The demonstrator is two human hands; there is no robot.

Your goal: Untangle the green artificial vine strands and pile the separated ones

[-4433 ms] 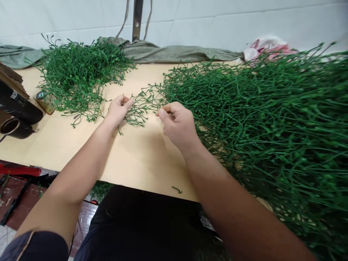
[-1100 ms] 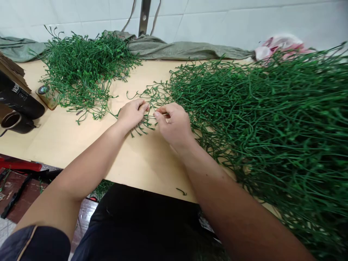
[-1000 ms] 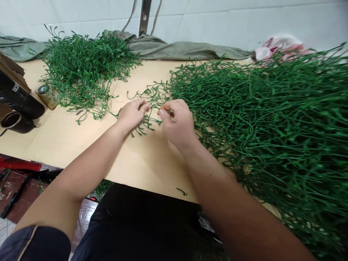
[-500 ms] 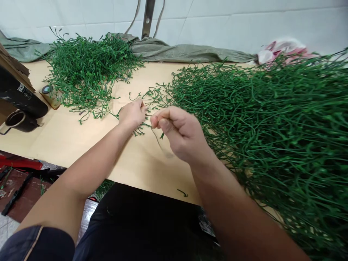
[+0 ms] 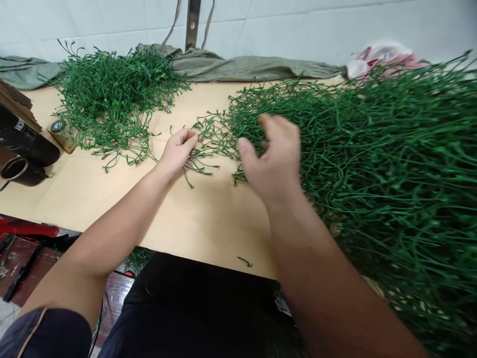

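Observation:
Green plastic-looking plant stems with small forked tips lie in a big pile (image 5: 372, 164) on the right of the table. My left hand (image 5: 179, 151) is closed in a pinch near the table's middle. Several thin green stems (image 5: 203, 163) fan out to the right from under its fingers. Over the near left edge of the big pile is my right hand (image 5: 276, 159), slightly blurred. Its thumb and fingers are apart, and nothing shows between them. Loose stems (image 5: 218, 132) lie between the two hands.
A second heap of green stems (image 5: 112, 94) lies at the back left. By the left edge are a dark mug (image 5: 28, 174), a black bottle (image 5: 32, 141) and a small jar (image 5: 62, 135). Grey-green cloth (image 5: 242, 69) runs along the wall. One stem scrap (image 5: 245, 262) lies near the front edge.
My right hand has moved right and away from my left hand to the big pile, and its fingers have opened from a pinch. My left hand stays near the same spot, still pinching.

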